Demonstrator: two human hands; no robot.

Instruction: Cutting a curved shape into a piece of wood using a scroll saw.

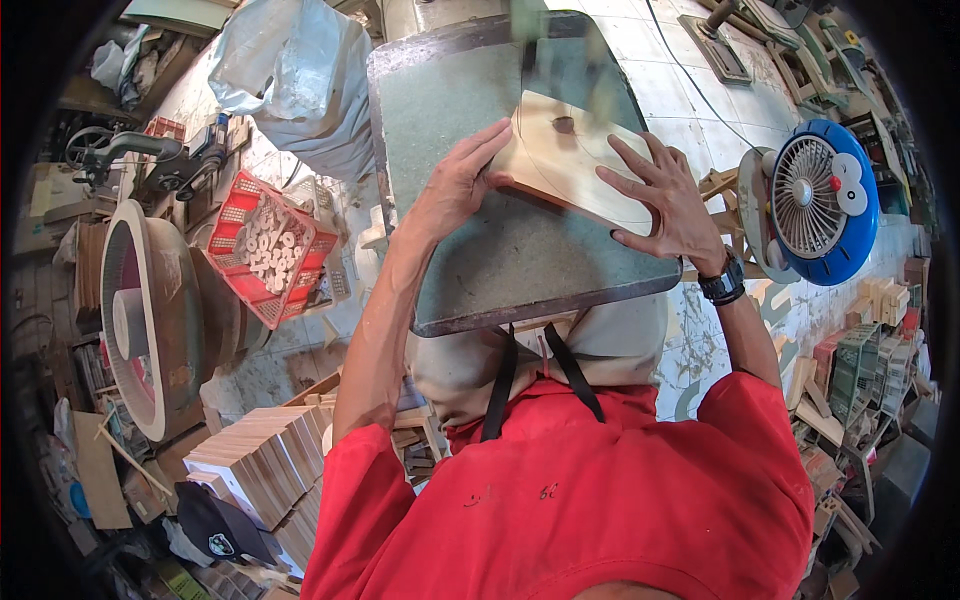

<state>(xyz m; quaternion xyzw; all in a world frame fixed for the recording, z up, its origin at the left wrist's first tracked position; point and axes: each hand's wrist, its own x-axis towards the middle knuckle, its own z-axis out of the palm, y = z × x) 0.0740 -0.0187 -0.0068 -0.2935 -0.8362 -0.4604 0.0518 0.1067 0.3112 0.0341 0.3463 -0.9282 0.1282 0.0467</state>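
A pale wooden block (pixel 560 160) with a curved pencil line and a dark knot lies tilted on the grey-green machine table (pixel 480 270). My left hand (pixel 462 178) grips its left end, fingers together along the edge and thumb by the near corner. On the block's right side, my right hand (pixel 668 195) has its fingers fanned over the top, with the thumb at the near edge. A blurred upright machine part (pixel 530 30) hangs over the far side of the block; its details cannot be made out.
Left of the table stands a red plastic crate (pixel 225 225) of small pale wooden pieces, beside a large round machine wheel (pixel 130 320). Stacked wooden boards (pixel 265 460) sit at lower left. A blue fan (pixel 825 200) stands at right, and a plastic-covered bundle (pixel 300 80) behind left.
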